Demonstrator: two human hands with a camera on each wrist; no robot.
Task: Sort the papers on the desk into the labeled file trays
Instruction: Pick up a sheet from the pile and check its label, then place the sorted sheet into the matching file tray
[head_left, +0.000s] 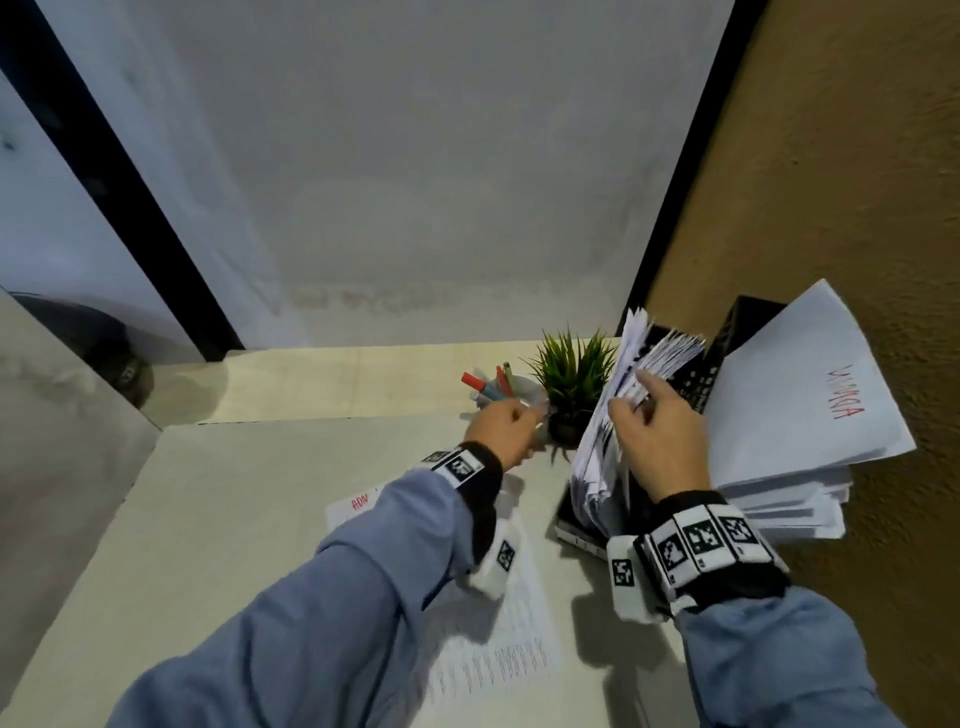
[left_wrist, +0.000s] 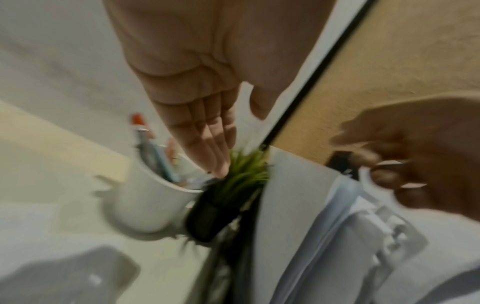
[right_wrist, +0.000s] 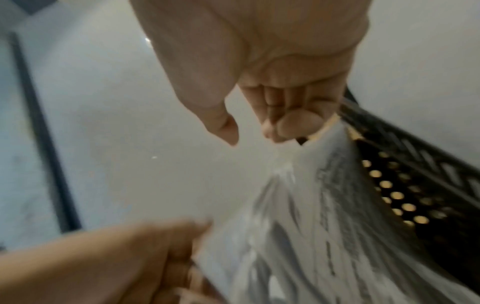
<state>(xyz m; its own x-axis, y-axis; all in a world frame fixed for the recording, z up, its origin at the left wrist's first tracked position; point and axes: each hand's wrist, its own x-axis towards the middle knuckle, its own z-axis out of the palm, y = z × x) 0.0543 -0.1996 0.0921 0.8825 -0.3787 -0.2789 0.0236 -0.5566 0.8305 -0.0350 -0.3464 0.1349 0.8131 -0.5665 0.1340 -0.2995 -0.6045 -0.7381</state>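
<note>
the papers (head_left: 618, 415) stand on edge in the black tray (head_left: 691, 374) at the desk's (head_left: 218, 519) right, fanned and leaning left. the right hand (head_left: 657, 436) lies against their top edges with fingers bent, thumbing through; whether it pinches a sheet i cannot tell. the left hand (head_left: 506, 428) hangs slack just beside them, near the plant (head_left: 571, 374), holding nothing. a sheet (head_left: 498, 623) lies on the desk under the left arm. paper is light, floppy and slick: probably best pinched at an upper corner, stack steadied with the other hand.
</note>
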